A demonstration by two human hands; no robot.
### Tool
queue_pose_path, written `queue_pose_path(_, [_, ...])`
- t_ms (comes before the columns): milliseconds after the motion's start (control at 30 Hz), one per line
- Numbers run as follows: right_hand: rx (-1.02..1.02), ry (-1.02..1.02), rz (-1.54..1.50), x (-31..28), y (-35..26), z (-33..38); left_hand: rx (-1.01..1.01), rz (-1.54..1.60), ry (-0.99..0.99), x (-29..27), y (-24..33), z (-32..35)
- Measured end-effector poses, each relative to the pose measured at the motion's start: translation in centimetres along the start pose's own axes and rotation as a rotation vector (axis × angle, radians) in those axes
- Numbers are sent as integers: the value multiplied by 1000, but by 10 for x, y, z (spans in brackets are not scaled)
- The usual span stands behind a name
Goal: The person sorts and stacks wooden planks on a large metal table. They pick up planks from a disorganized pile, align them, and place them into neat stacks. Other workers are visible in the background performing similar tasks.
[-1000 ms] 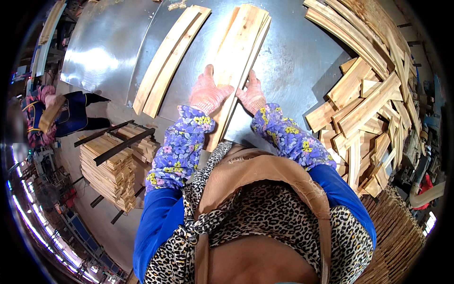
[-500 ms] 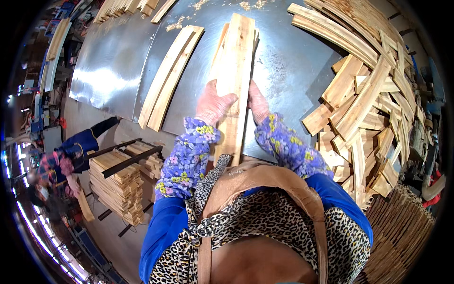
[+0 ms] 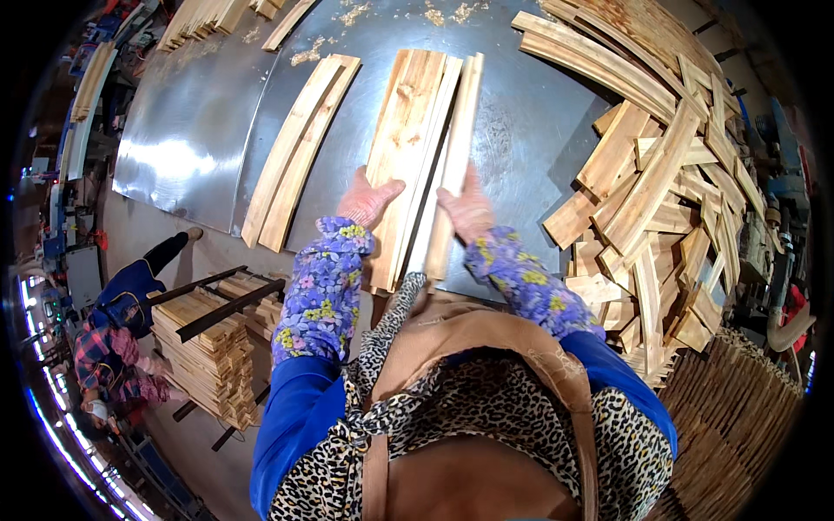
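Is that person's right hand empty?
No, the right hand is holding a pale wooden board, with its thumb against the wood.

A head-worn fisheye camera, the left of a side-by-side pair, looks steeply down from above the wearer's own leopard-print clothing (image 3: 486, 399), which looms close at six o'clock. Its gaze takes in the hands (image 3: 368, 200), near and just above centre, and the metal desk (image 3: 512, 156) reaching toward twelve. The wide lens bends straight edges, stretches to the more distant floor (image 3: 198, 456) at eight, and blacks out the corners.
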State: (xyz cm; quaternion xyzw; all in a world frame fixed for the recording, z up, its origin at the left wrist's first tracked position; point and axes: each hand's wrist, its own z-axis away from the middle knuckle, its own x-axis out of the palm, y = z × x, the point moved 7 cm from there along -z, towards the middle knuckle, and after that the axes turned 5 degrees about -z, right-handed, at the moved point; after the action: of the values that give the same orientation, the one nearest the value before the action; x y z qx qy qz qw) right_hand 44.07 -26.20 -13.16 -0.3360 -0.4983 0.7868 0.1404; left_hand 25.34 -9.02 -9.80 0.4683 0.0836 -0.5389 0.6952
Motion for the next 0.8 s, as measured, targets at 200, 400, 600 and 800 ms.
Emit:
queue_pose_path(200, [216, -139, -103, 40, -8, -8, 37, 318, -139, -5, 10, -2])
queue_pose_path(400, [278, -180, -55, 35, -33, -5, -50, 361, -236, -13, 10, -15])
queue_pose_path(600, [155, -186, -84, 40, -6, -18, 99, 317, -287, -4, -2, -30])
queue_pose_path(800, [227, -178, 39, 41, -2, -18, 80, 462, -334, -62, 14, -7])
